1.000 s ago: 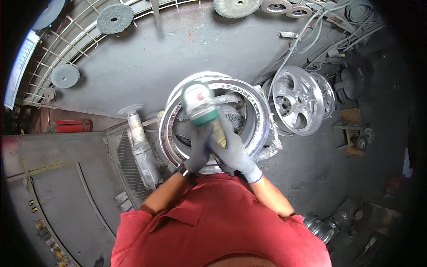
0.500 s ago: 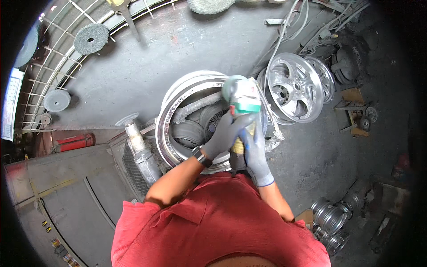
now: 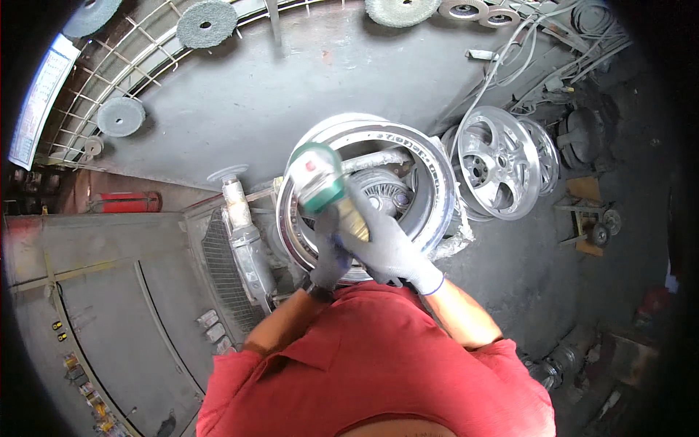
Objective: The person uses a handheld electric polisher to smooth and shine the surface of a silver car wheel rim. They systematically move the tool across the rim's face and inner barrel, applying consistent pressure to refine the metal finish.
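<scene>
Both my hands wear grey gloves and hold a handheld grinder (image 3: 318, 186) with a green and white head, blurred by motion. My left hand (image 3: 331, 251) is closed around its lower body. My right hand (image 3: 393, 244) grips the yellowish part of the body from the right. The grinder's head hangs over the left side of a polished metal wheel rim (image 3: 444, 186), hiding that part of it; whether they touch I cannot tell. Through the rim's opening shows another wheel (image 3: 380, 195) lower down, and a pale wrapped bar (image 3: 375, 160) crosses inside.
Spoked alloy wheels (image 3: 502, 164) stand to the right. Left of the rim, a second power tool (image 3: 247, 247) stands upright with a disc on top. Abrasive discs (image 3: 207, 24) hang on a wire rack at the wall. A red cylinder (image 3: 127, 202) lies at the left; cables (image 3: 484, 95) hang at back right.
The grinder has swung from the rim's upper right to its left side, its head now tilting left. Both hands have moved with it, and the view has shifted.
</scene>
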Demonstrator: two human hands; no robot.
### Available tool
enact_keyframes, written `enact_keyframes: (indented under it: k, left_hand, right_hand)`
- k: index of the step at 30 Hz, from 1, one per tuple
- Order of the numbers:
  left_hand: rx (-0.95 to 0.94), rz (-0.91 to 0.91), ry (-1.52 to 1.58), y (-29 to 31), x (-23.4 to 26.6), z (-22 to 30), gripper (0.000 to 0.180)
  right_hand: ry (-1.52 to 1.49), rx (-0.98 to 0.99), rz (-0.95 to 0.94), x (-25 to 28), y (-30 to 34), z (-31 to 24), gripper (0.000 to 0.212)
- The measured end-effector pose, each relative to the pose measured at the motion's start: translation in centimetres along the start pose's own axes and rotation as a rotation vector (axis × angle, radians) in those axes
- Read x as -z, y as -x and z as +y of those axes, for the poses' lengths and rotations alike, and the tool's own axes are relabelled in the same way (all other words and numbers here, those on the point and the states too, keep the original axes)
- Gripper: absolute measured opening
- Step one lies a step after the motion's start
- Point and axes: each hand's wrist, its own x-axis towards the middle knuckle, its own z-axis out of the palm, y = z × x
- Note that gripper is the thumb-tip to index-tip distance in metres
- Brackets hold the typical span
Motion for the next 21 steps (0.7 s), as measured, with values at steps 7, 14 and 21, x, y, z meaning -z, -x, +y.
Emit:
enact_keyframes:
  k: [7,14,21]
  left_hand:
    - [0.002,0.006,0.034,-0.7,0.2,-1.0,0.070]
    - [-0.233,-0.404,-0.690,-6.0,-6.2,-1.8,0.039]
    - [0.552,-0.588,-0.574,-8.2,-12.6,-4.0,0.043]
  right_hand:
    - [0.023,0.056,-0.008,0.8,-0.2,0.2,0.091]
    - [-0.130,0.008,0.443,3.9,1.8,5.8,0.079]
    - [-0.696,-0.026,0.781,2.9,4.9,8.6,0.063]
